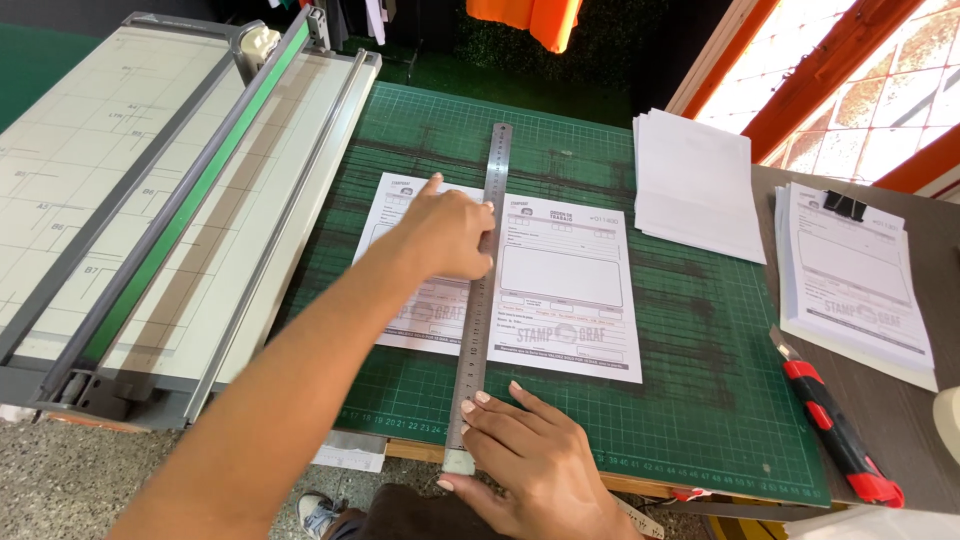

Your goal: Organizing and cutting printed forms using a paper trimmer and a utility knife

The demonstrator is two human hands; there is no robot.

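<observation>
A long steel ruler [478, 330] lies lengthwise across a printed form sheet [570, 290] on a green cutting mat [700, 380]. My left hand [445, 235] reaches in from the lower left and presses down on the upper part of the ruler and the sheet, index finger stretched forward. My right hand [535, 465] is at the ruler's near end, fingertips against its right edge and thumb by its tip.
A large paper trimmer [150, 200] with a green cutting strip stands left of the mat. A blank white paper stack [695, 185] lies on the mat at the back right. A clipped stack of printed forms [855, 285] and a red-and-black utility knife [835, 425] lie on the dark table on the right.
</observation>
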